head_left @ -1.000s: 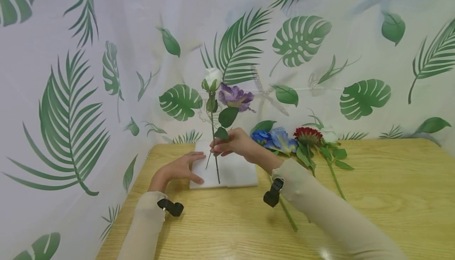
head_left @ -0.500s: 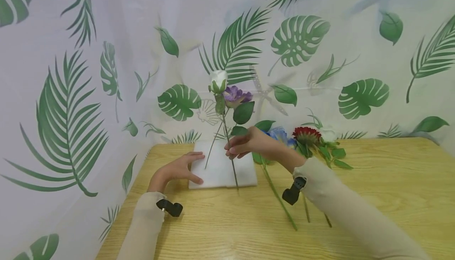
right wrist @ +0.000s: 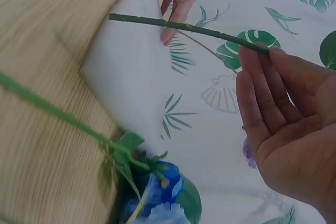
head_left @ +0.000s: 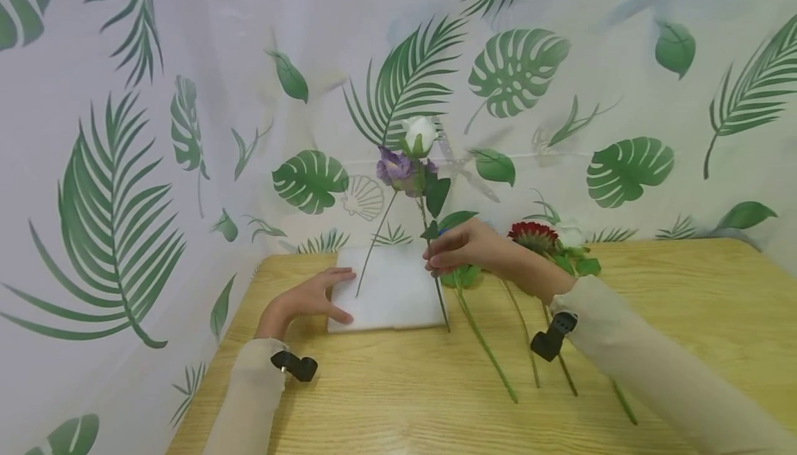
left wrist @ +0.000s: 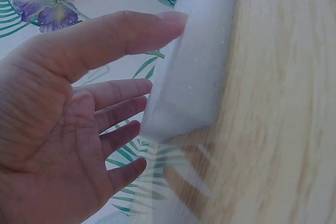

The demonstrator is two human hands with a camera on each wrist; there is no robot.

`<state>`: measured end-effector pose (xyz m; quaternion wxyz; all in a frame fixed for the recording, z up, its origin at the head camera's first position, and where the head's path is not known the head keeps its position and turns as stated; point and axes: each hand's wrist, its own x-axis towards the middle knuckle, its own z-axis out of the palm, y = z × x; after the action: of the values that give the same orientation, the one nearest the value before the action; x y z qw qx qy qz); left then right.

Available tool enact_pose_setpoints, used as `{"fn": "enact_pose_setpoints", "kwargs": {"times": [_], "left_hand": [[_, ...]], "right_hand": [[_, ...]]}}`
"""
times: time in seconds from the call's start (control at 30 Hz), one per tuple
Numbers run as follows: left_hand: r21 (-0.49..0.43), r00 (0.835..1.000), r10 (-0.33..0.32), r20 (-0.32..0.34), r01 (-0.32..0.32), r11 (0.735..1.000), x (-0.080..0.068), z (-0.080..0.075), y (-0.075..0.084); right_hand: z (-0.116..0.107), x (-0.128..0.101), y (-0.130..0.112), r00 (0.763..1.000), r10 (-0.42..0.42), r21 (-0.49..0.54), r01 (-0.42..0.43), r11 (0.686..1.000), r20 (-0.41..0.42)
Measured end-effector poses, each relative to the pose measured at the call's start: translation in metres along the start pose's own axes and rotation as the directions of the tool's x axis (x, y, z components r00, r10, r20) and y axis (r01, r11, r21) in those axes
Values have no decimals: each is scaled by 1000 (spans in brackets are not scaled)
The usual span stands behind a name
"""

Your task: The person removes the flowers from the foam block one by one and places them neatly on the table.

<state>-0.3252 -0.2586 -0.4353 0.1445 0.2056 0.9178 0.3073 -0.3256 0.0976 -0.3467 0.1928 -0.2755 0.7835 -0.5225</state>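
My right hand (head_left: 463, 249) pinches the white rose stem (head_left: 436, 282) mid-frame, left hand (head_left: 311, 296) flat on the foam block (head_left: 389, 289); a loose pinch could tip it.

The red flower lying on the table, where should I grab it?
Take the red fabric flower by its thin green stem, low down near you, coming from above. The stem lies flat on the wooden table, bare and leafless there, while the head would crush.

Her left hand (head_left: 311, 297) lies flat, fingers straight and spread. The right hand (head_left: 463, 247) is raised, fingertips seemingly pinching together; both forearms reach forward in pale sleeves.
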Motion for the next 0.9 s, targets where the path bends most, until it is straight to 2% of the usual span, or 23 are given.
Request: {"fn": "enact_pose_setpoints", "kwargs": {"times": [0.4, 0.7, 0.9], "left_hand": [[-12, 1000, -8, -9, 8, 1000, -2, 1, 1], [-20, 1000, -3, -11, 3, 1000, -1, 1, 0], [-35, 1000, 2, -7, -2, 999, -2, 1, 0]], "right_hand": [[-38, -33, 8, 996, 28, -135, -40, 990, -85], [-65, -61, 13, 986, 62, -139, -84, 987, -156], [-87, -83, 16, 969, 104, -169, -143, 975, -223]]}}
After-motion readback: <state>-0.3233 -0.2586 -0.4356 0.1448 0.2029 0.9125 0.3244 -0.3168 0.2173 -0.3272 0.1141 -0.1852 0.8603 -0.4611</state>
